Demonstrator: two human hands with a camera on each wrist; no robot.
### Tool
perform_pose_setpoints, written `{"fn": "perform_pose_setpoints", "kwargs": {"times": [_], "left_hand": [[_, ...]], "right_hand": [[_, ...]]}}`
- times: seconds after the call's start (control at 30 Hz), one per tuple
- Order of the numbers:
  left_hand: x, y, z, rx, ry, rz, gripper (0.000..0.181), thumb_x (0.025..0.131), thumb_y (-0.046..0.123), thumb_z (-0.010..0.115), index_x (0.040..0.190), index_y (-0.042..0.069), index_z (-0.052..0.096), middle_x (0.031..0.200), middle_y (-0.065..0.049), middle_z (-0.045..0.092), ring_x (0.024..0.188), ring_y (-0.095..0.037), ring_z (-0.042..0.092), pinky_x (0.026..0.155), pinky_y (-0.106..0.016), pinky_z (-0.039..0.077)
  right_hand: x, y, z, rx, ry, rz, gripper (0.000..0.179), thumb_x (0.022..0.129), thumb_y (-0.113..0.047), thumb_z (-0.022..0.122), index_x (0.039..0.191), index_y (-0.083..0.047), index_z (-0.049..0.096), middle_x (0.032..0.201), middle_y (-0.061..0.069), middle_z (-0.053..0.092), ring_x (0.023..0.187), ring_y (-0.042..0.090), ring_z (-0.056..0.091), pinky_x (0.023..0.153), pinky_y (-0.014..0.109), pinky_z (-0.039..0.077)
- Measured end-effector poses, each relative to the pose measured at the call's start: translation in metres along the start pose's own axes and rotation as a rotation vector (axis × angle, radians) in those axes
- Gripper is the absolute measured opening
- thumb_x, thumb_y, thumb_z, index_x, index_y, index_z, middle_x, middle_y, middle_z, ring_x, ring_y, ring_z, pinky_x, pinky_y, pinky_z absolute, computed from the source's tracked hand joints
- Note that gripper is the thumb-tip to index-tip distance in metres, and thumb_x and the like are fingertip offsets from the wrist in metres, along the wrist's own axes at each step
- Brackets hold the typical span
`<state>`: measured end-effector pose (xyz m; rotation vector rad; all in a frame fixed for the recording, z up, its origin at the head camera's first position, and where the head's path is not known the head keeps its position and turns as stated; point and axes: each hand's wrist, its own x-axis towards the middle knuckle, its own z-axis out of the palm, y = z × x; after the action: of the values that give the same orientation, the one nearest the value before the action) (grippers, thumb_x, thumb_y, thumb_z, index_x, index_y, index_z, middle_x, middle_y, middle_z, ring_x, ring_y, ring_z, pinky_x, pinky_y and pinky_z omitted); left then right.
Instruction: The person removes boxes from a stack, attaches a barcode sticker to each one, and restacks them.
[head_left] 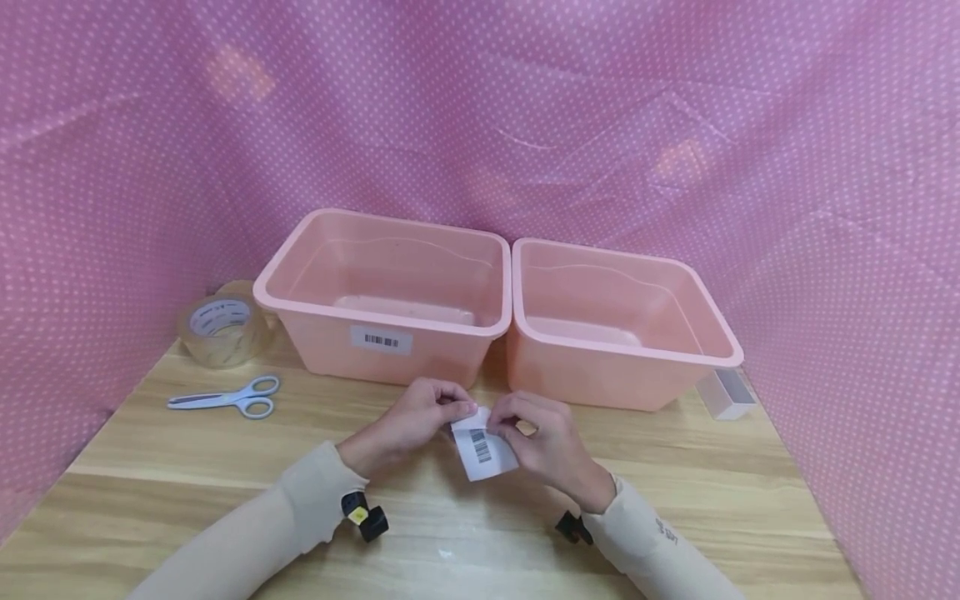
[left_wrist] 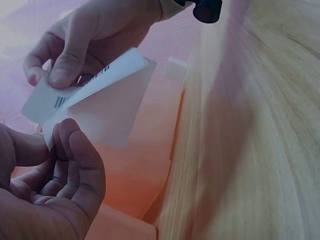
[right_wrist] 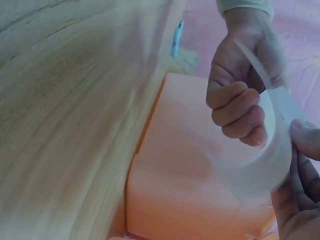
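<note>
A white barcode label (head_left: 482,454) is between both hands above the wooden table, in front of two pink bins. My left hand (head_left: 415,419) pinches the thin translucent backing sheet (left_wrist: 117,125) at a corner between thumb and fingers. With thumb and finger, my right hand (head_left: 546,442) holds the barcode label by its edge. In the left wrist view the label and backing are partly separated, still joined near the left fingers. The right wrist view shows the sheet curved and blurred.
The left pink bin (head_left: 382,321) has a barcode label (head_left: 381,340) on its front. Touching it is the right pink bin (head_left: 622,354). Clear tape rolls (head_left: 222,350) and blue scissors (head_left: 225,400) lie at left. A small white box (head_left: 726,396) is at right.
</note>
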<state>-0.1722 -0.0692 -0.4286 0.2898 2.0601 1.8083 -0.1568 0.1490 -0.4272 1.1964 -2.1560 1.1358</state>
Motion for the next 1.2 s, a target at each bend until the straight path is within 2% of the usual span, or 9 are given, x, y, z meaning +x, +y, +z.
{"fn": "perform_pose_setpoints", "kwargs": {"times": [0.2,0.37,0.5,0.73,0.97,1.07,1.2], "left_hand": [[0.001,0.0,-0.002,-0.001,0.019,-0.016,0.021,0.099,0.01,0.063,0.11,-0.007,0.069,0.103,-0.02,0.074,0.08,-0.016,0.071,0.076,-0.041,0.064],[0.001,0.0,-0.004,0.002,0.026,-0.02,0.021,0.099,0.01,0.063,0.11,-0.007,0.069,0.105,-0.021,0.074,0.08,-0.017,0.072,0.076,-0.04,0.064],[0.003,-0.003,-0.004,0.008,0.03,-0.02,0.02,0.099,0.01,0.063,0.11,-0.007,0.069,0.103,-0.02,0.074,0.078,-0.017,0.072,0.078,-0.046,0.064],[0.006,-0.005,-0.004,0.004,0.057,-0.002,0.018,0.098,0.008,0.063,0.107,-0.006,0.07,0.1,-0.018,0.074,0.073,-0.014,0.07,0.076,-0.05,0.063],[0.006,-0.005,-0.003,0.0,0.07,0.0,0.019,0.098,0.009,0.065,0.107,-0.006,0.07,0.099,-0.018,0.075,0.068,-0.014,0.068,0.071,-0.049,0.063],[0.005,-0.005,-0.003,0.003,0.074,0.007,0.019,0.098,0.009,0.065,0.107,-0.007,0.07,0.097,-0.018,0.075,0.067,-0.013,0.067,0.07,-0.049,0.063],[0.005,-0.006,-0.004,0.028,0.074,0.044,0.019,0.097,0.009,0.066,0.104,-0.008,0.07,0.093,-0.017,0.074,0.066,-0.012,0.066,0.069,-0.05,0.063]], "right_hand": [[0.002,-0.001,0.0,0.052,0.054,-0.022,0.024,0.078,0.014,0.073,0.086,-0.008,0.072,0.086,0.007,0.075,0.083,0.023,0.073,0.08,0.02,0.061],[0.003,-0.004,0.0,0.112,0.082,0.019,0.023,0.079,0.015,0.073,0.086,-0.007,0.072,0.086,0.009,0.074,0.082,0.02,0.072,0.076,0.021,0.062],[0.002,-0.007,-0.002,0.206,0.091,0.109,0.021,0.079,0.015,0.074,0.086,-0.004,0.071,0.086,0.012,0.073,0.082,0.013,0.07,0.072,0.024,0.063],[0.002,-0.009,-0.009,0.385,0.132,0.34,0.011,0.083,0.012,0.073,0.087,0.003,0.067,0.084,0.018,0.068,0.081,0.004,0.066,0.07,0.022,0.06],[0.004,-0.009,-0.015,0.49,0.157,0.546,0.008,0.086,0.005,0.071,0.091,0.007,0.065,0.089,-0.001,0.069,0.078,0.008,0.066,0.068,0.026,0.063],[0.004,-0.009,-0.017,0.524,0.162,0.59,0.012,0.088,0.003,0.071,0.094,0.009,0.063,0.09,-0.004,0.069,0.078,0.008,0.067,0.069,0.028,0.063],[0.004,-0.008,-0.018,0.563,0.181,0.598,0.015,0.087,0.004,0.07,0.095,0.013,0.061,0.09,-0.004,0.069,0.077,0.007,0.067,0.068,0.028,0.063]]}}
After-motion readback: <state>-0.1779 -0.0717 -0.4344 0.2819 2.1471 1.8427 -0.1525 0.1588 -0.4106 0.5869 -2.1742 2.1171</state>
